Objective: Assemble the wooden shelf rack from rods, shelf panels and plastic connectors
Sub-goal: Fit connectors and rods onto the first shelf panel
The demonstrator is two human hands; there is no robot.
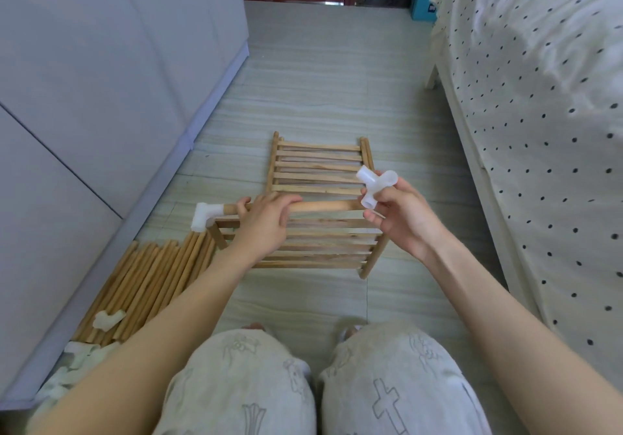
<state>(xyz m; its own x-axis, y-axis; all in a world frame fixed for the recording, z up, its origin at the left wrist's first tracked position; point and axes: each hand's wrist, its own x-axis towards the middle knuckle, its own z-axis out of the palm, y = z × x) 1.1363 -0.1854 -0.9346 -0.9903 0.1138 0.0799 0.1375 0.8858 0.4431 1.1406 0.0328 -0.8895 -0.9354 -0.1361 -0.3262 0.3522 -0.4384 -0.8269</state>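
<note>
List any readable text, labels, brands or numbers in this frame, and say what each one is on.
No readable text.
Blue box by the bed: a dark label patch, too small and blurred to read.
Trousers: printed cross and outline drawings, no letters.
Rod, connectors, shelf panels: unmarked.

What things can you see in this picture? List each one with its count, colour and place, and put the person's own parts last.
Rod: one, light wood, held level above the near panel.
Corner connector: one, white, on the rod's left end.
Loose connector: one, clear white, by the rod's right end.
Shelf panels: two, wooden, on the floor.
Spare rods: a pile, wooden, left floor.
Bed: one, cream with dark dots, right.
Left hand: grips the rod.
Right hand: holds the loose connector.
</note>
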